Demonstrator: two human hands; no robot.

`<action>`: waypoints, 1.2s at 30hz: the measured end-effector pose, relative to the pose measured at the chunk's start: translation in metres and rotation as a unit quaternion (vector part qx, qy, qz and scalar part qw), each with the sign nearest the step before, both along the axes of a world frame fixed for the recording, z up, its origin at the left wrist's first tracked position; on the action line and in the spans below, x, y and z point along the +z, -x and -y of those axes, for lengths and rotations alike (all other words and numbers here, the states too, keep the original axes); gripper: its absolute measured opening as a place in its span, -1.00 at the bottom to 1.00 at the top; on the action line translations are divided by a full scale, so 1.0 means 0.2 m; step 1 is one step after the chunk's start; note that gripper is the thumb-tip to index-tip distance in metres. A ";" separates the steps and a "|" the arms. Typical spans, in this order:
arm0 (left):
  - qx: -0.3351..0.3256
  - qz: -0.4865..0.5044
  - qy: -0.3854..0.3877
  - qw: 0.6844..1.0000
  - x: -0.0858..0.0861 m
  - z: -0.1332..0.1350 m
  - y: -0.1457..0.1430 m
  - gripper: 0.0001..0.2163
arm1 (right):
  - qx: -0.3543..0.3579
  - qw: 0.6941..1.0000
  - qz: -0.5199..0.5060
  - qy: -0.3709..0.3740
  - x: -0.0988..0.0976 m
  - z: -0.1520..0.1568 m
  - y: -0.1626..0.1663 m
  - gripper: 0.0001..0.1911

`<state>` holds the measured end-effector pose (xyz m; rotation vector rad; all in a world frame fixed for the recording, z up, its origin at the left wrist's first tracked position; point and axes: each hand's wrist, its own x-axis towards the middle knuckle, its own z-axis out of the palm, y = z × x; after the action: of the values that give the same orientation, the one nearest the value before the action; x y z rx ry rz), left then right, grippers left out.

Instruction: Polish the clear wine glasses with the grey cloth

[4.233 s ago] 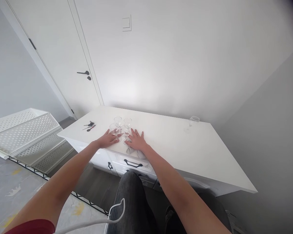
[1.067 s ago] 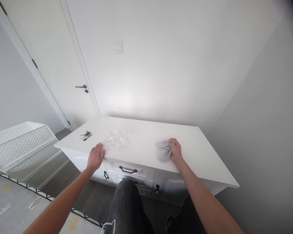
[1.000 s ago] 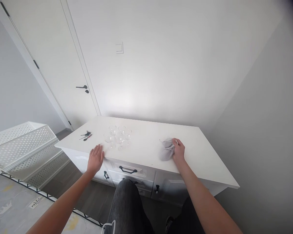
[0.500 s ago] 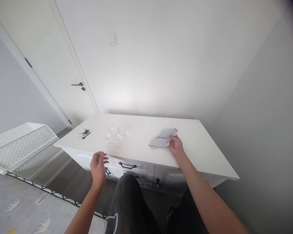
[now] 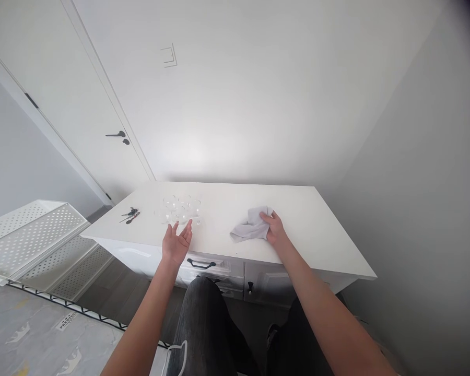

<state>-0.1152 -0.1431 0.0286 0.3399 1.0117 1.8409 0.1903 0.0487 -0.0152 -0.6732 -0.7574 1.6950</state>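
My right hand grips a light grey cloth at its right end, with the loose part spreading left over the white cabinet top. Palm up and fingers apart, my left hand is just in front of a cluster of clear stemmed glasses. It holds nothing, and I cannot tell whether its fingertips touch the nearest glass. The glasses stand close together and partly overlap in view.
Several small dark utensils, a spoon among them, lie left of the glasses. A white perforated rack stands at the left, beside a patterned mattress. The cabinet front has drawers with black handles. A wall rises behind.
My left hand has moved up and right toward the glasses, its palm turning up and fingers spreading. My right hand has taken a fuller hold of the cloth. The view has shifted slightly.
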 end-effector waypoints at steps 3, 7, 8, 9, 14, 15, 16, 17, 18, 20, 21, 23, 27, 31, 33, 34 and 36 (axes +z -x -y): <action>-0.005 0.003 -0.022 1.000 0.01 -0.02 0.00 -0.63 | -0.003 0.999 -0.010 0.030 -0.01 -0.01 0.01 -0.56; 0.006 0.041 -0.035 0.999 0.04 -0.01 -0.03 -0.66 | -0.042 0.997 -0.021 0.061 -0.01 -0.03 0.02 -0.71; 0.010 0.056 -0.043 0.997 0.05 0.00 -0.04 -0.66 | -0.054 0.996 -0.026 0.067 -0.01 -0.03 0.02 -0.75; 0.012 0.070 -0.051 0.996 0.05 0.02 -0.05 -0.66 | -0.062 0.995 -0.031 0.070 -0.01 -0.03 0.02 -0.78; -0.013 0.066 -0.074 0.995 0.10 0.13 -0.17 -0.70 | -0.073 0.993 -0.051 0.077 0.01 -0.03 0.02 -0.87; -0.027 0.047 -0.077 0.996 0.11 0.15 -0.21 -0.70 | -0.073 0.993 -0.055 0.078 0.02 -0.03 0.03 -0.87; -0.043 0.024 -0.081 0.996 0.12 0.16 -0.25 -0.68 | -0.073 0.992 -0.059 0.079 0.02 -0.03 0.03 -0.87; -0.061 -0.004 -0.085 0.995 0.13 0.15 -0.31 -0.65 | -0.074 0.992 -0.061 0.080 0.02 -0.03 0.03 -0.87; -0.077 -0.037 -0.091 0.992 0.13 0.13 -0.36 -0.62 | -0.076 0.992 -0.061 0.079 0.01 -0.04 0.03 -0.86; -0.105 -0.110 -0.114 0.982 0.13 0.02 -0.49 -0.59 | -0.096 0.992 -0.043 0.065 0.00 -0.05 0.04 -0.84; -0.103 -0.148 -0.132 0.975 0.11 -0.06 -0.55 -0.60 | -0.124 0.991 -0.013 0.048 -0.01 -0.06 0.03 -0.83; -0.103 -0.221 -0.156 0.957 0.07 -0.26 -0.66 -0.60 | -0.205 0.976 0.078 0.001 -0.02 -0.07 0.02 -0.78; -0.113 -0.344 -0.148 0.920 -0.02 -0.66 -0.81 -0.57 | -0.324 0.923 0.201 -0.056 -0.03 -0.07 -0.01 -0.62; -0.119 -0.382 -0.131 0.907 -0.11 -0.87 -0.88 -0.56 | -0.340 0.908 0.239 -0.061 -0.03 -0.07 -0.01 -0.58; -0.116 -0.403 -0.120 0.900 -0.15 -0.90 -0.89 -0.57 | -0.326 0.908 0.255 -0.066 -0.03 -0.07 -0.01 -0.61; -0.109 -0.411 -0.115 0.898 -0.16 -0.91 -0.89 -0.58 | -0.315 0.910 0.261 -0.071 -0.03 -0.06 0.00 -0.63; -0.099 -0.420 -0.108 0.895 -0.18 -0.91 -0.88 -0.57 | -0.285 0.915 0.272 -0.086 -0.02 -0.05 0.01 -0.66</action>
<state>0.0617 0.0380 -0.0076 1.4105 1.2626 1.6178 0.1878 0.0592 -0.0201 -1.1359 -0.9628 0.8959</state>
